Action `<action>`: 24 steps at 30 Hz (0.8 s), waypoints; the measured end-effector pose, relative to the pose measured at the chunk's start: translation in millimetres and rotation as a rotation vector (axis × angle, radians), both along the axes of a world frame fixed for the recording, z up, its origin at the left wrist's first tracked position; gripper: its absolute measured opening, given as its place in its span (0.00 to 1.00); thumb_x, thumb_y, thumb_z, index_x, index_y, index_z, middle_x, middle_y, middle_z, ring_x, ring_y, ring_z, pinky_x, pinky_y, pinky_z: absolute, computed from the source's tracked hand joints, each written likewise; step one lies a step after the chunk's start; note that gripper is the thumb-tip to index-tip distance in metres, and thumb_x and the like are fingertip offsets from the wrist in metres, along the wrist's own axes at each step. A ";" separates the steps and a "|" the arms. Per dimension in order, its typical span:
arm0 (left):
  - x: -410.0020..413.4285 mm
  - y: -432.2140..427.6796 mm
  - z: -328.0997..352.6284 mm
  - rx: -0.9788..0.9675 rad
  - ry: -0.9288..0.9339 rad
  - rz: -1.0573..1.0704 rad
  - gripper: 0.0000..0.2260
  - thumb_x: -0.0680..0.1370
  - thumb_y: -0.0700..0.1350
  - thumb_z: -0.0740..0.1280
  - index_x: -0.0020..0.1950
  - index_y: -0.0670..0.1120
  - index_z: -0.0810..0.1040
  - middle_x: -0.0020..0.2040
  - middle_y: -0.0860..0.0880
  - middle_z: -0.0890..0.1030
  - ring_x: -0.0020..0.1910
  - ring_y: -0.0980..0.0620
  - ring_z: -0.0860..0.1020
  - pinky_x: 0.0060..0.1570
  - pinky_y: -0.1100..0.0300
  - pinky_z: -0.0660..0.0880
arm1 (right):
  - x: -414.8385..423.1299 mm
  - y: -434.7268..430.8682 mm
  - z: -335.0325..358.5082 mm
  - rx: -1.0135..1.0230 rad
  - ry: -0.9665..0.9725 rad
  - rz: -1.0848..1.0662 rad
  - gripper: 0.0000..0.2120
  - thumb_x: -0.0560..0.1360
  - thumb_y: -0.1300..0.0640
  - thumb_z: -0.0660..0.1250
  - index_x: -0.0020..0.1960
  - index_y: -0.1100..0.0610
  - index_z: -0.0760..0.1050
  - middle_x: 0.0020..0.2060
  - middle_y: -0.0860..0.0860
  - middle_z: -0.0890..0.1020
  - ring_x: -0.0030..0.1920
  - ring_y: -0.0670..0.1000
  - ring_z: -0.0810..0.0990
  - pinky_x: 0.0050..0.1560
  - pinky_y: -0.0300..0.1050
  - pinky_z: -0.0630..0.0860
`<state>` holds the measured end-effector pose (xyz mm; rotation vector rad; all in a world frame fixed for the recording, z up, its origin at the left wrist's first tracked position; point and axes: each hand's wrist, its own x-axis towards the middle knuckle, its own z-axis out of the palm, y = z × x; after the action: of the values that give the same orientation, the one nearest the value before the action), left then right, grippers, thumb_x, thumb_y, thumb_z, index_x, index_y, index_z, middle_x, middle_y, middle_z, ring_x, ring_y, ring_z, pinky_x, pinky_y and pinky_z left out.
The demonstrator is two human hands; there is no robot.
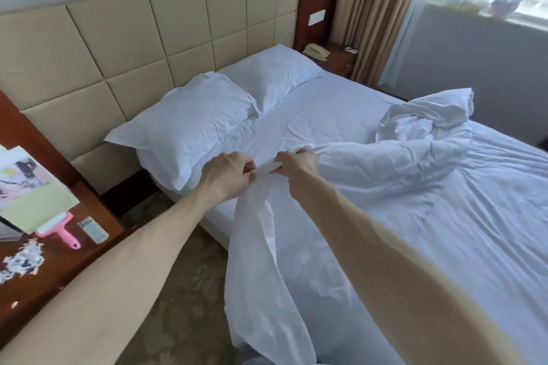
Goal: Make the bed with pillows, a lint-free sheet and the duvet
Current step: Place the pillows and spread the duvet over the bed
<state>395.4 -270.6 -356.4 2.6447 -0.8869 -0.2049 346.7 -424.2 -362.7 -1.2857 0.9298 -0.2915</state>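
Observation:
A white duvet [409,163] lies crumpled across the middle of the bed, one end hanging down over the near side towards the floor. My left hand [226,176] and my right hand [296,170] both grip its edge, close together above the bed's near side. Two white pillows lie side by side at the padded headboard, the near pillow [189,121] and the far pillow [272,74]. A white sheet [489,216] covers the mattress, wrinkled on the right.
A wooden nightstand [98,216] at the left carries a pink lint roller [63,231], a remote [93,230], papers and shredded scraps. The far nightstand holds a telephone [317,52]. Curtains [364,9] and a window are at the back right. Carpet lies between me and the bed.

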 end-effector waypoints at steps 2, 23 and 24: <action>39.5 3.3 -4.7 -0.005 0.001 -0.032 0.07 0.80 0.54 0.66 0.53 0.54 0.82 0.48 0.54 0.84 0.46 0.48 0.82 0.49 0.51 0.81 | 35.6 5.3 -6.6 -0.010 0.002 -0.051 0.08 0.67 0.67 0.69 0.41 0.59 0.72 0.42 0.63 0.84 0.41 0.62 0.87 0.46 0.60 0.85; 512.2 15.9 40.0 -0.049 -0.074 0.002 0.04 0.80 0.52 0.69 0.46 0.55 0.81 0.44 0.54 0.83 0.46 0.44 0.80 0.44 0.52 0.74 | 507.0 25.0 44.8 -0.044 0.059 -0.079 0.15 0.73 0.60 0.68 0.59 0.59 0.75 0.49 0.56 0.82 0.52 0.58 0.82 0.45 0.47 0.81; 532.9 14.1 41.2 -0.056 -0.092 0.003 0.04 0.80 0.51 0.69 0.45 0.56 0.81 0.43 0.54 0.83 0.46 0.43 0.80 0.43 0.52 0.75 | 526.4 23.2 47.9 -0.041 0.065 -0.076 0.14 0.74 0.60 0.68 0.59 0.59 0.75 0.50 0.57 0.82 0.53 0.58 0.81 0.41 0.45 0.78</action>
<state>928.3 -256.5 -315.2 2.6211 -0.9033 -0.0572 873.1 -401.0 -314.8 -1.3059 1.0346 -0.3312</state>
